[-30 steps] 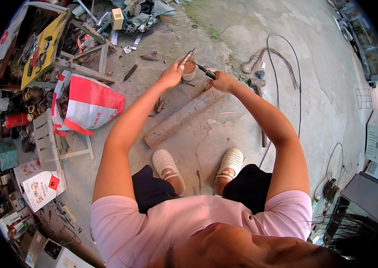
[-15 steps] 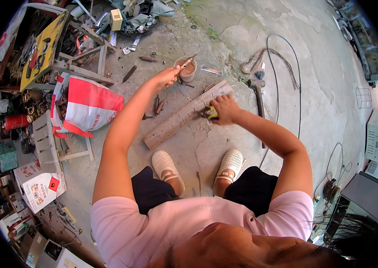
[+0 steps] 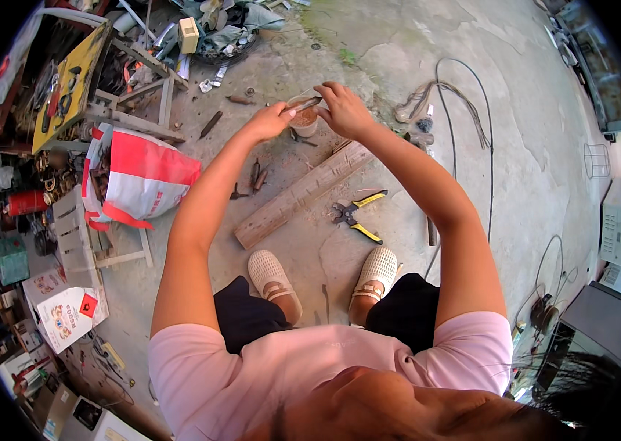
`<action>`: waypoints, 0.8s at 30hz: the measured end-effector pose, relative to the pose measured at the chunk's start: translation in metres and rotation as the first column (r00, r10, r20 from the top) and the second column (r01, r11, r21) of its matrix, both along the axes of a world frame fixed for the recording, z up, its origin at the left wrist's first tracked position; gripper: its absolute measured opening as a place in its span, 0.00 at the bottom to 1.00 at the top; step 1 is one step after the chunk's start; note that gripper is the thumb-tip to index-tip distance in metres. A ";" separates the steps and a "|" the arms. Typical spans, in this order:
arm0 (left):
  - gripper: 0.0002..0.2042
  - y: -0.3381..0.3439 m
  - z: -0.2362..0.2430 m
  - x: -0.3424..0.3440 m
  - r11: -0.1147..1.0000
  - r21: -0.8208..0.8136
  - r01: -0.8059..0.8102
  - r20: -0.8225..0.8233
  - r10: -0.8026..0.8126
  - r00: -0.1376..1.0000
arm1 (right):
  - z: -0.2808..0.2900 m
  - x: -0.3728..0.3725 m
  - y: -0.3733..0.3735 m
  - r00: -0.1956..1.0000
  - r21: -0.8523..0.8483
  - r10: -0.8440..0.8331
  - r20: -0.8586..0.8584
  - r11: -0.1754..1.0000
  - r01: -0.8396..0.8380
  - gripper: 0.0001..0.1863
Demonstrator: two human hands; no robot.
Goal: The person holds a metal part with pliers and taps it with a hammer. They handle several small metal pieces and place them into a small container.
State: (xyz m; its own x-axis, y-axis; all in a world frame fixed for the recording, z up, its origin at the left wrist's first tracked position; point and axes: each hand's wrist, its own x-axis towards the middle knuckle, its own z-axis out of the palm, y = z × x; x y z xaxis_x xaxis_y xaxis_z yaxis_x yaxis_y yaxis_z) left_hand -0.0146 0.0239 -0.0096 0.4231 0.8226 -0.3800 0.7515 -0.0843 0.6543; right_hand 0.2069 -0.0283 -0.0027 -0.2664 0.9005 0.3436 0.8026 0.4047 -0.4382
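My left hand [image 3: 269, 122] grips a slender, tapered copper-brown piece [image 3: 304, 104], held at an angle over a plastic cup [image 3: 303, 128] of reddish-brown granular material. My right hand [image 3: 345, 110] is at the piece's upper end, fingers curled onto it. A long wooden block [image 3: 281, 206] lies diagonally on the concrete between my feet and the cup. Pliers [image 3: 347, 214] with yellow and black handles rest on the floor at the block's right side. Several similar brown pieces [image 3: 259, 178] lie scattered left of the block.
A red and white bag [image 3: 134, 176] and a frame with a yellow tool board [image 3: 60, 95] crowd the left, amid clutter. At the right lie a hammer [image 3: 420, 138], loose cables [image 3: 489, 184] and bundled wire [image 3: 417, 103]. Pale appliances [image 3: 619, 220] line the far right.
My right hand has put the pliers down by the block and moved up to the piece in my left hand. The left hand has stayed near the cup.
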 end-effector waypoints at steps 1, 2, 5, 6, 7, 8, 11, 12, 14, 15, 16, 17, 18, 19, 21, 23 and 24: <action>0.20 0.000 0.003 0.000 1.000 0.021 0.014 0.010 -0.014 1.000 | 0.000 -0.003 0.011 1.000 0.011 -0.002 0.024 1.000 0.001 0.21; 0.19 -0.001 0.006 -0.001 0.999 0.041 0.026 0.020 -0.026 0.999 | 0.004 -0.004 0.021 0.998 -0.119 0.054 0.034 0.992 -0.049 0.20; 0.19 -0.004 0.015 -0.004 0.995 0.088 0.037 0.013 -0.038 0.999 | 0.009 -0.005 0.042 0.983 -0.396 0.181 0.012 0.904 -0.162 0.20; 0.19 -0.004 0.017 -0.004 0.994 0.101 0.038 0.005 -0.038 0.999 | 0.009 -0.005 0.045 0.981 -0.420 0.193 -0.009 0.890 -0.179 0.20; 0.19 -0.004 0.019 -0.006 0.993 0.103 0.051 0.003 -0.051 0.999 | 0.010 -0.008 0.046 0.978 -0.443 0.208 -0.033 0.874 -0.201 0.20; 0.20 -0.005 0.020 -0.007 0.992 0.104 0.064 0.002 -0.065 0.998 | 0.012 -0.010 0.046 0.974 -0.462 0.226 0.006 0.865 -0.197 0.20; 0.21 -0.006 0.022 -0.008 0.987 0.122 0.105 -0.055 -0.099 0.994 | 0.015 -0.012 0.045 0.959 -0.520 0.267 0.094 0.835 -0.182 0.22; 0.21 -0.006 0.021 -0.008 0.984 0.129 0.120 -0.083 -0.110 0.990 | 0.015 -0.012 0.045 0.956 -0.540 0.274 0.103 0.823 -0.177 0.23; 0.22 -0.003 0.018 -0.009 0.981 0.117 0.156 -0.098 -0.145 0.985 | 0.021 -0.015 0.044 0.947 -0.564 0.277 0.165 0.814 -0.140 0.24; 0.22 -0.003 0.016 -0.010 0.978 0.111 0.174 -0.105 -0.163 0.981 | 0.024 -0.016 0.042 0.938 -0.567 0.272 0.216 0.817 -0.106 0.26; 0.23 -0.003 0.017 -0.008 0.978 0.115 0.174 -0.126 -0.159 0.979 | 0.028 -0.017 0.040 0.927 -0.568 0.265 0.267 0.820 -0.070 0.27; 0.23 -0.004 0.019 -0.006 0.978 0.119 0.174 -0.147 -0.155 0.977 | 0.032 -0.018 0.037 0.918 -0.567 0.255 0.305 0.823 -0.040 0.28; 0.23 -0.005 0.020 -0.004 0.977 0.123 0.173 -0.168 -0.151 0.974 | 0.037 -0.019 0.034 0.907 -0.564 0.245 0.342 0.826 -0.010 0.28; 0.23 -0.006 0.019 -0.002 0.979 0.122 0.162 -0.180 -0.139 0.974 | 0.040 -0.020 0.033 0.895 -0.558 0.234 0.379 0.829 0.020 0.29; 0.23 -0.007 0.018 0.000 0.983 0.121 0.139 -0.205 -0.112 0.972 | 0.042 -0.021 0.031 0.885 -0.565 0.234 0.402 0.824 0.039 0.29; 0.23 -0.007 0.020 0.004 0.984 0.124 0.129 -0.229 -0.098 0.968 | 0.040 -0.020 0.030 0.883 -0.542 0.226 0.411 0.840 0.037 0.28; 0.23 -0.007 0.021 0.005 0.984 0.126 0.125 -0.241 -0.091 0.966 | 0.037 -0.018 0.030 0.886 -0.513 0.220 0.409 0.858 0.024 0.27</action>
